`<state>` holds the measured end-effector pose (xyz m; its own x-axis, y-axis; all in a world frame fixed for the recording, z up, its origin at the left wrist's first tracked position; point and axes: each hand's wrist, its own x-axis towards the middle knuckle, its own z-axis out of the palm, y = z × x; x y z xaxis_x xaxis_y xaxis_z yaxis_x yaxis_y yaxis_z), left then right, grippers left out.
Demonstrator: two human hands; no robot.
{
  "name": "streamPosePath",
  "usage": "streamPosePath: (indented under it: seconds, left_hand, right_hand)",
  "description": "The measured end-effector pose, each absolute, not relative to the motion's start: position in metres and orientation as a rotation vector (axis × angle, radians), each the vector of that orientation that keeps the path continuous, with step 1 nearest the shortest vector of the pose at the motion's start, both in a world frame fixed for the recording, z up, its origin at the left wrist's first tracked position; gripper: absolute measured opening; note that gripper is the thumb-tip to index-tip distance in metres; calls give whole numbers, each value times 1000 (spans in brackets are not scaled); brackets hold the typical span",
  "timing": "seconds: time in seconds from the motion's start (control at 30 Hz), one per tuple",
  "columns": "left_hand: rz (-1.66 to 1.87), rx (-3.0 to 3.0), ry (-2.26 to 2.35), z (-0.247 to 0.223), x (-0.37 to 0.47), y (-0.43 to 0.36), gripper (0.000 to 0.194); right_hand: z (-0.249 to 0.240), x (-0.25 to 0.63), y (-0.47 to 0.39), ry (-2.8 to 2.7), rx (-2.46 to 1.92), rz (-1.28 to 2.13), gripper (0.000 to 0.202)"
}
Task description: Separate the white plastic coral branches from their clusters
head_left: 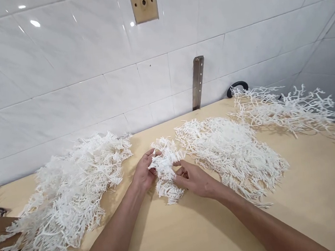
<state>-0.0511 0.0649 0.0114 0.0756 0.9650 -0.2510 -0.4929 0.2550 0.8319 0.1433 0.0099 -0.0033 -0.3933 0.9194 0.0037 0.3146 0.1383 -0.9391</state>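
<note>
Between my two hands is a white branching sprig, coral-like, with many thin twigs. My left hand grips it from the left side, fingers curled behind and partly hidden by the twigs. From the right, my right hand has its thumb and fingers closed on the edge of the same sprig. Just right of it lies a flat heap of short white twig pieces. A taller pile of fluffy white sprigs spreads along the left.
Bare, open-branched white stems lie at the back right, near a black curved object. A metal bracket stands against the tiled wall. Everything rests on a pale wooden table. A brown box is at lower left.
</note>
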Motion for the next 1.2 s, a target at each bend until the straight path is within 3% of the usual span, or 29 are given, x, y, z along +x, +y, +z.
streamPosePath:
  seconds: [0.2, 0.33, 0.43, 0.57, 0.8, 0.97, 1.2]
  left_hand:
    - [1257, 564, 844, 14, -62, 61, 44]
    - [1220, 617, 787, 13, -68, 60, 63]
    - [1211, 704, 826, 10, -68, 62, 69]
    - [1224, 757, 895, 5, -65, 63, 56]
    - [1133, 825, 1016, 9, -56, 56, 36]
    - [1118, 1032, 1017, 13, -39, 44, 31]
    - [1065, 1285, 1053, 12, -33, 36, 27]
  right_hand:
    - [11, 137, -2, -2023, -1089, 1299, 23]
    - [16, 127, -15, -2250, -1005, 1218, 10]
    - [16, 124, -23, -2375, -856, 1209, 8]
    - [14, 132, -18, -2199, -895, 1353, 14]
    - [17, 161, 7, -1442, -1312, 897, 33]
    - [14, 153, 3, -1602, -1277, 1011, 61]
    - [9, 155, 13, -1762, -1374, 901, 28]
